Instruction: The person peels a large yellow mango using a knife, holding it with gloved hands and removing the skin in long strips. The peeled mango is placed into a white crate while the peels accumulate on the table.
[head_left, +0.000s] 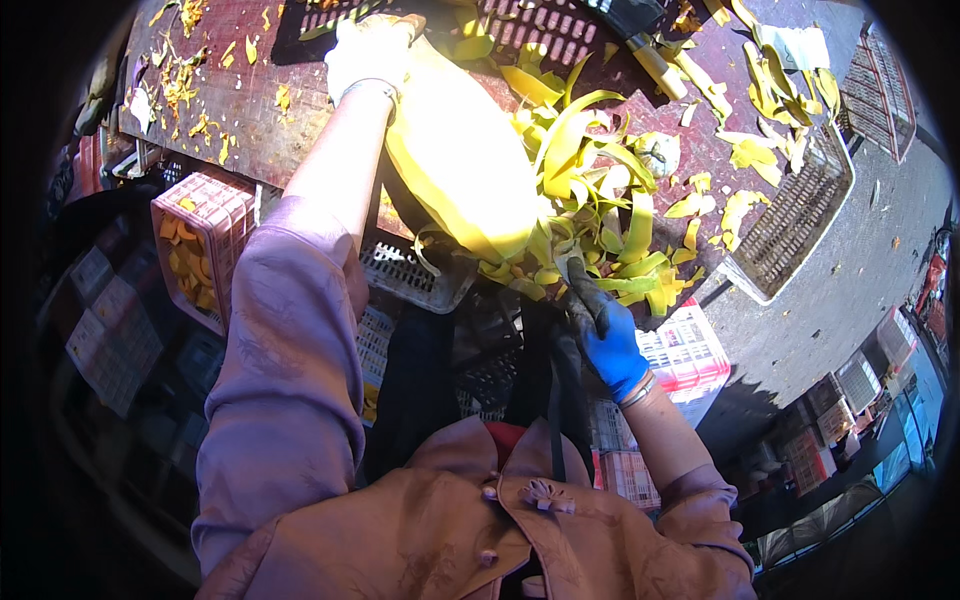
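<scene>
A large, long yellow squash (457, 150) lies on the table, its upper surface washed out by sunlight. My left hand (371, 60), in a pale glove, grips its far end. At the near end, my right hand (604, 334) wears a blue glove with dark, dirty fingers. Those fingers close around a peeler-like tool (568, 259), whose tip is by the squash's near end; its shape is mostly hidden. Curled yellow-green peel strips (574, 169) are heaped along the squash's right side and around the tool.
A wooden-handled knife or cleaver (660, 71) lies at the back of the reddish table (259, 112). Black plastic crate mesh (544, 34) is behind the squash. A pink crate (202, 202) at left holds orange pieces. A dirty basket (799, 217) sits right, with peel scraps near.
</scene>
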